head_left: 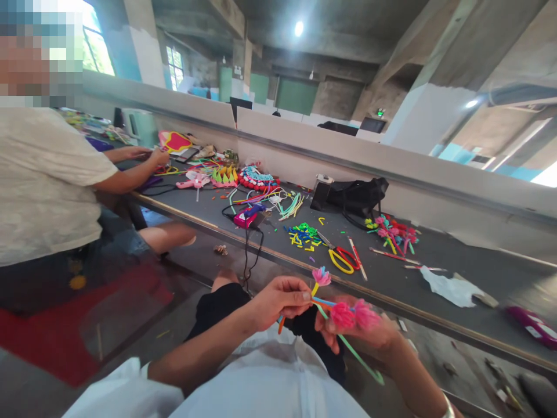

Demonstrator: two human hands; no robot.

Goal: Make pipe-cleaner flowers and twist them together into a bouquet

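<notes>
A: White shirt (270, 383) nearest in the head view, then left grip (278, 302) and right grip (364, 338) just beyond. Holding what?

B: With left grip, pinching a flower spray (343, 316) narrowly by its gathered stems (318, 301). With right grip, curled partly beneath the deep-pink heads (368, 315); blurred and half covered, so cannot tell whether closed on anything.

A: Held where?

B: Above the lap (217, 305), short of the counter (391, 281).

A: Heavy?

B: Should be very light, judging by such thin, fuzzy stems. Probably bendable, springy at most; not slippery, by the look of the nap.

A: Fragile anywhere?

B: Likely at the petals: soft, easily crushed. Best to take hold at the gathered stems and spare the pale-pink head (322, 276). Mind the long green stem (361, 363), sloping down past right grip; apt to sway or snag.

A: And around?

B: On the counter, scissors (334, 248) beside cut pieces (304, 235); farther right, another flower bunch (394, 232).
</notes>
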